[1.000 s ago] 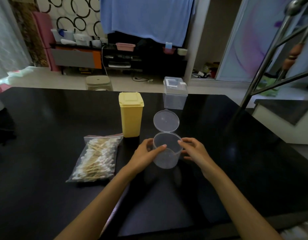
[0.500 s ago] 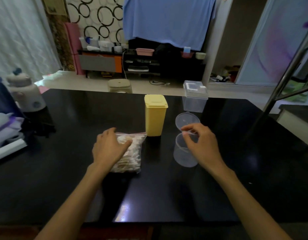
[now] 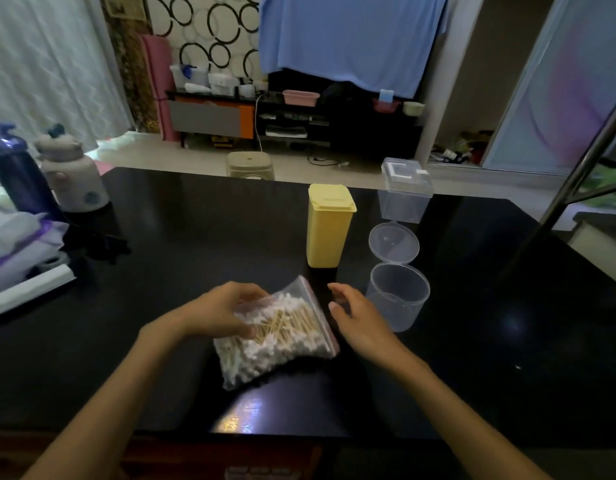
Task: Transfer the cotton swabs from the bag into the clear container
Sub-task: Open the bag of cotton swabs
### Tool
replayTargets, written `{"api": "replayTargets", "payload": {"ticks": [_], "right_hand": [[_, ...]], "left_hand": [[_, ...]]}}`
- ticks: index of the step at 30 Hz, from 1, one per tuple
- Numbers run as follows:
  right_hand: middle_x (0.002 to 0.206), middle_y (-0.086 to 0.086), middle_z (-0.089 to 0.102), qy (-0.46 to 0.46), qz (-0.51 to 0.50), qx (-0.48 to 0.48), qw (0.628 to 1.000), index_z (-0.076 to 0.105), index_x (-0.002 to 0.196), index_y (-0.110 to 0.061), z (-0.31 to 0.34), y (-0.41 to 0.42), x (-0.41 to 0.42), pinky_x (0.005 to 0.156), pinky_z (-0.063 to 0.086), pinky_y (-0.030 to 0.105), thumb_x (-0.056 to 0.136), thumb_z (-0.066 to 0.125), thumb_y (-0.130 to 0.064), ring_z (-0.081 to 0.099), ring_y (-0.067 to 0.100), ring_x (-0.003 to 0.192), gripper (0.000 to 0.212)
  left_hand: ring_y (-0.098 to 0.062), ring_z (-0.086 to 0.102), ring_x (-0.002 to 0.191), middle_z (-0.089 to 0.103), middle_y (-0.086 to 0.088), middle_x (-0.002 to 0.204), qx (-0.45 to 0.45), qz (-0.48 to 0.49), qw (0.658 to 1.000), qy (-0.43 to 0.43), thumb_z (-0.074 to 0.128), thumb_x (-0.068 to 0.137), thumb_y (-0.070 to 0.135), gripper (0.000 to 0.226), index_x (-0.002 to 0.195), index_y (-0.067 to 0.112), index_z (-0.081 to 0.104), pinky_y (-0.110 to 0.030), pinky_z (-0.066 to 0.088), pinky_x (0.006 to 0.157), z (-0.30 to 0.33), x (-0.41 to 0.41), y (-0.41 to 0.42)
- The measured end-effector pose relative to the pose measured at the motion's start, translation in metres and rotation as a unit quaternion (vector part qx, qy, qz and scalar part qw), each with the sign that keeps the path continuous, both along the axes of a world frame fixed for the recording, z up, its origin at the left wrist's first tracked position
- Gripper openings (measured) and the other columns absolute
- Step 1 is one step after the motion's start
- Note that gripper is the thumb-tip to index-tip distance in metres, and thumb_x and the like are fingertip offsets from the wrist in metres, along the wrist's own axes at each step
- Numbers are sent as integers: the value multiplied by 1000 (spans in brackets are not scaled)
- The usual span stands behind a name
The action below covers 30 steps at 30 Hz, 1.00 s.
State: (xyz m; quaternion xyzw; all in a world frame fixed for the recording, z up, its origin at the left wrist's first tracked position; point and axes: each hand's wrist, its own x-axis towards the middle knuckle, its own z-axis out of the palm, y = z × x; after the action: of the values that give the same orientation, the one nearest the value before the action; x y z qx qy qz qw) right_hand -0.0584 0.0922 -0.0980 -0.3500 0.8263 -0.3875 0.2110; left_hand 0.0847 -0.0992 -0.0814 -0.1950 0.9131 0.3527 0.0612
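Left hand [image 3: 216,315] on the bag [image 3: 275,332], fingers curled over its upper-left corner and thumb pressed onto the plastic face – a hold, not a mere rest. Probably lifted a little off the black table [image 3: 161,237] at that end, though hard to tell from this angle. Bag turned so the pink zip strip along its right edge faces the right hand [image 3: 355,318], presumably to let that hand get at the seal.

Right hand just beside the zip edge, fingers loosely spread and slightly bent, gripping nothing; whether a fingertip touches the plastic cannot be told. Placed between bag and clear container [image 3: 398,296], so well set either to pull the seal apart or to steady the cup.

Cotton swabs [image 3: 282,336] all inside the bag – white tips massed at both ends, wooden sticks across the middle, directly under and to the right of the left thumb. Seal apparently closed; none out yet.

Clear container upright to the right of the bag, near but apart, its hinged lid [image 3: 393,242] flipped back and open, nothing visible inside. Ready to receive, in other words.

Behind: 1 yellow lidded box [image 3: 329,226] and 1 clear square box [image 3: 405,192], both shut and untouched.

Judged stage: early – bag in hand, opening next.
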Motion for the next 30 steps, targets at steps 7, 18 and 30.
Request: {"api": "replayTargets", "payload": {"ticks": [7,18,30], "right_hand": [[94,5,69,-182,-68,-72,978,67,104,-8,-7,6,6,60,51,14,94,52,-7,62,5,71,18],[89,2,73,-122,-95,-139,978,71,100,-11,11,17,1,75,58,24,89,61,-13,69,8,78,15],[77,2,70,-203,-87,-155,963,71,98,-4,8,30,6,56,51,10,84,65,-6,66,1,60,15]], "left_hand": [[-16,53,117,57,10,127,-257,49,956,134,69,75,35,52,125,32,55,-32,42,94,4,-23,31],[-10,67,91,72,4,95,60,133,966,213,58,91,30,18,105,27,70,-29,53,85,-10,-55,87],[-4,69,67,74,1,72,267,183,928,186,76,77,22,4,78,22,73,-14,52,58,-8,-60,93]]}}
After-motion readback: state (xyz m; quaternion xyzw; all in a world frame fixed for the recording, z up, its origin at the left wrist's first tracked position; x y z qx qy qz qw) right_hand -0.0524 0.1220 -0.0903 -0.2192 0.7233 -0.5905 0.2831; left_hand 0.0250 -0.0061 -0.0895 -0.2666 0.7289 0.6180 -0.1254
